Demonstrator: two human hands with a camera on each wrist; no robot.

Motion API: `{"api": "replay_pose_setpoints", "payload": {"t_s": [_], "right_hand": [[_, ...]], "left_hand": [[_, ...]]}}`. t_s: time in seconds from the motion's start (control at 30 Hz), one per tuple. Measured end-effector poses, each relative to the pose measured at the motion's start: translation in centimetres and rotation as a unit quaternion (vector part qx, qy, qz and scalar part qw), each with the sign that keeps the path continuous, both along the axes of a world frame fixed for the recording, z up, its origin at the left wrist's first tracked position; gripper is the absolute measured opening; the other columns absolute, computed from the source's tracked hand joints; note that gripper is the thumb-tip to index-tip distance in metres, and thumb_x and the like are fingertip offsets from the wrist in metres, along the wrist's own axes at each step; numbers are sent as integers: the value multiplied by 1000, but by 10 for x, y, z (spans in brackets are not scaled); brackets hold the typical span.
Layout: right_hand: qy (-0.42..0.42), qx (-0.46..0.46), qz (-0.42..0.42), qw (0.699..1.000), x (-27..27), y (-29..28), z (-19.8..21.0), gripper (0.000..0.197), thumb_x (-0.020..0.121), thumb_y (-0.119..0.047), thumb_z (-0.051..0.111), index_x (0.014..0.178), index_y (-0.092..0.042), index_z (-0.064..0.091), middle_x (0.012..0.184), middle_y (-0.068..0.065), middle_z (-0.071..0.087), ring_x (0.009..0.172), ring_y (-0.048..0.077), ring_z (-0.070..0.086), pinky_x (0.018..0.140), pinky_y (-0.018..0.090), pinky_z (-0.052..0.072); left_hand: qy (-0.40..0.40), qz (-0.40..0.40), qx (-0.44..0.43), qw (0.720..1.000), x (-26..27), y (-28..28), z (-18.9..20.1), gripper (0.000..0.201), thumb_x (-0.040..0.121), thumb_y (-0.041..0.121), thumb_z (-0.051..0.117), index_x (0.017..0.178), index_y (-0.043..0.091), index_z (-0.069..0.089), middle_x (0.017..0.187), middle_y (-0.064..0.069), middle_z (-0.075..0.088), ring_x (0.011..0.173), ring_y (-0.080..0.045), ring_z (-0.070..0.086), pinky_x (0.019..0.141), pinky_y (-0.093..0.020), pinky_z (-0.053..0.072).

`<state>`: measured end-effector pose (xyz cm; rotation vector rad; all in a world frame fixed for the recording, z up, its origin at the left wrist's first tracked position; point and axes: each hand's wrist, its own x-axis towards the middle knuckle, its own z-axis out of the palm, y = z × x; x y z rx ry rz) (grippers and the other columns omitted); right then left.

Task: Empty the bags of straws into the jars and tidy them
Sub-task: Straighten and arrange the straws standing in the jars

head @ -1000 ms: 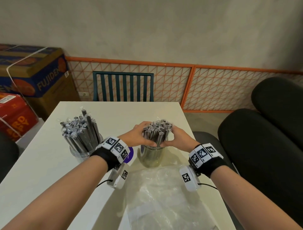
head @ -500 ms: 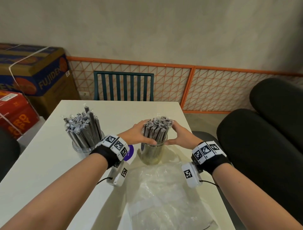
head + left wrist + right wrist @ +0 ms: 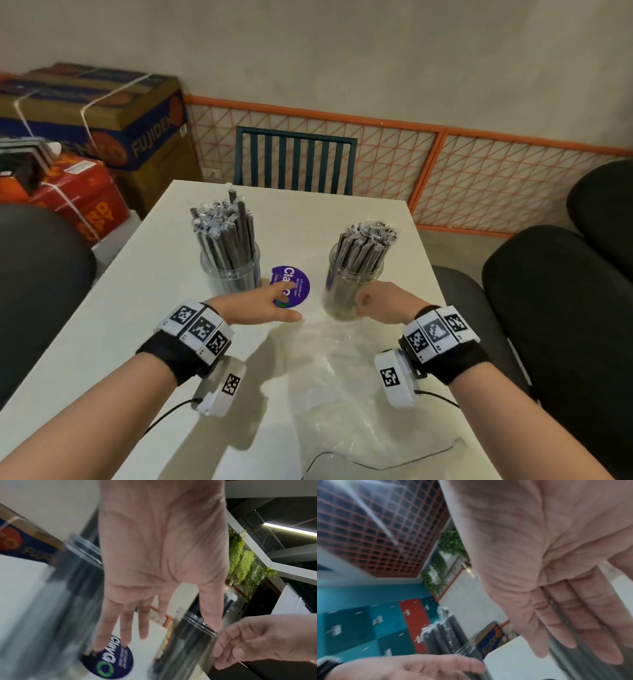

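Note:
Two clear glass jars stand on the white table [image 3: 137,325], each packed with upright wrapped dark straws. The left jar [image 3: 233,274] is fuller and taller than the right jar [image 3: 352,284]. My left hand [image 3: 270,305] hovers flat between them, its straight fingers [image 3: 130,622] reaching over a purple round sticker [image 3: 294,286] and holding nothing. Just right of the right jar's base is my right hand [image 3: 383,306], with loosely bent fingers [image 3: 565,622] close to the glass and not wrapped round it. An empty clear plastic bag [image 3: 342,383] lies flat in front of me.
A teal slatted chair [image 3: 294,161] stands at the table's far edge. Stacked cardboard boxes [image 3: 102,113] sit at the left. Black cushioned seats [image 3: 555,308] are close on the right, and another dark seat [image 3: 37,281] on the left. Thin cables [image 3: 376,464] trail over the near table.
Both hands have come off the straw tops of the right jar and dropped lower. The left hand moved left over the purple sticker; the right hand sank beside the jar's base.

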<state>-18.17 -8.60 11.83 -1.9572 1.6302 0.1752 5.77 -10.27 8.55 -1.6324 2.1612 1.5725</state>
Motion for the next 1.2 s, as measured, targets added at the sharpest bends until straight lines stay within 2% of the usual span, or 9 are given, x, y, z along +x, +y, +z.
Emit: {"api": "replay_pose_setpoints", "payload": {"t_s": [0.13, 0.27, 0.4, 0.5, 0.73, 0.87, 0.97, 1.1, 1.2], "right_hand": [[-31, 29, 47, 998, 54, -10, 22, 38, 92, -31, 52, 120, -6, 56, 114, 10, 66, 99, 24, 62, 86, 31, 48], [-187, -5, 20, 982, 111, -32, 21, 88, 82, -38, 68, 149, -14, 17, 149, 7, 36, 133, 22, 42, 109, 33, 36], [-274, -103, -33, 956, 158, -48, 11, 124, 69, -37, 80, 149, -13, -12, 159, 7, 3, 146, 20, 11, 111, 25, 16], [-315, -111, -79, 939, 182, -53, -6, 138, 59, -46, 83, 145, -25, -23, 159, 5, 6, 145, 24, 15, 118, 41, 20], [-395, -170, -120, 895, 184, -67, 5, 69, 81, -23, 71, 139, -19, 34, 135, 0, 54, 124, 15, 51, 97, 24, 40], [-290, -91, -57, 951, 158, -78, 12, 106, 72, -54, 70, 151, -17, 9, 158, 0, 21, 144, 13, 22, 119, 36, 21], [-234, -44, -67, 969, 151, -71, 4, 116, 75, -40, 74, 149, -11, -10, 160, 4, 5, 147, 15, 10, 117, 28, 14], [-270, -63, -89, 957, 173, -58, -12, 115, 71, -47, 76, 150, -17, -2, 157, 0, 21, 143, 16, 24, 116, 33, 25], [-327, -124, -99, 931, 190, -57, -11, 79, 78, -31, 72, 142, -21, 27, 128, -11, 50, 122, 10, 48, 99, 23, 42]], "left_hand": [[-121, -3, 32, 992, 61, 5, 27, 52, 90, 48, 51, 132, 18, 48, 133, 0, 53, 114, -15, 54, 89, -28, 48], [-275, 39, 41, 960, 117, -8, 45, 86, 80, 67, 49, 144, 13, 31, 147, -6, 41, 128, -24, 48, 102, -38, 42], [-22, 180, -95, 979, 128, -27, 49, 108, 75, 41, 73, 151, 22, -1, 158, -8, 15, 145, -21, 18, 116, -39, 22], [119, 186, -145, 964, 116, -39, 44, 110, 72, 20, 79, 150, 22, 1, 154, -4, 20, 141, -14, 21, 113, -29, 23], [238, 185, -208, 930, 110, -61, 56, 68, 78, 21, 74, 132, 26, 33, 118, 16, 51, 104, 13, 50, 94, -12, 42], [203, 91, -144, 964, 128, -68, 64, 111, 68, 30, 80, 147, 34, 2, 150, 6, 27, 137, -10, 31, 111, -27, 27], [181, 79, -92, 976, 144, -74, 51, 132, 45, 56, 83, 145, 45, -2, 158, -4, 15, 145, -20, 17, 117, -40, 19], [180, 61, -95, 977, 129, -76, 37, 116, 65, 29, 82, 148, 32, 1, 150, 5, 26, 135, -9, 29, 110, -25, 25], [205, 79, -134, 966, 109, -77, 36, 93, 76, 18, 75, 145, 20, 13, 133, 7, 41, 129, -10, 40, 98, -15, 34]]}}
